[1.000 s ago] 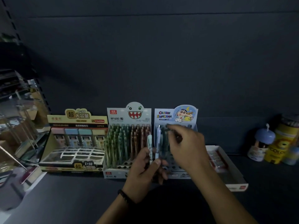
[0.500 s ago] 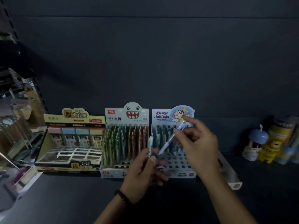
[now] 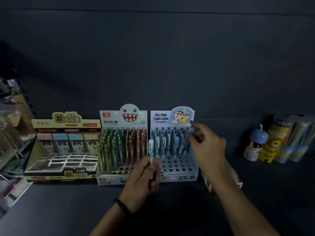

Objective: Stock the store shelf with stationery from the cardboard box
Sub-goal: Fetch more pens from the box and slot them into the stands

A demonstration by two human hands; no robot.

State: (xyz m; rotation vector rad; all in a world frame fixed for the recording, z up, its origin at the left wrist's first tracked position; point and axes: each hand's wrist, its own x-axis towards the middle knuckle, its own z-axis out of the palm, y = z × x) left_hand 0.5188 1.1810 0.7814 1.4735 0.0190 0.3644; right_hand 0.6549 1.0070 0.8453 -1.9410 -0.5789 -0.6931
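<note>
A pale mechanical pencil [image 3: 151,147] stands upright in the left hand [image 3: 141,183], its lower part pinched between the thumb and curled fingers [image 3: 156,161] and its capped top rising clear above them. It sits in front of the seam between two display boxes on the dark shelf [image 3: 272,193]. The blue cartoon display box [image 3: 184,178] holds light blue and white pencils [image 3: 163,142] upright in its back rows, while the front rows of round holes show empty. Just left of it and touching, the shark-face display box [image 3: 110,120] is packed with green and copper pencils [image 3: 119,147], with only a few front holes bare. Further left, a yellow display box [image 3: 68,124] carries a row of pastel lead cases [image 3: 60,142] at the back above an empty white grid. The right hand [image 3: 208,150] is raised over the back right corner of the blue box, its fingers [image 3: 193,124] narrowly parted at the pencil tops there; blur hides whether they pinch one. A white carton [image 3: 237,179] lies partly behind the right forearm. Well off to the right stand a blue-capped bottle [image 3: 255,143] and a yellow tube [image 3: 271,147].
</note>
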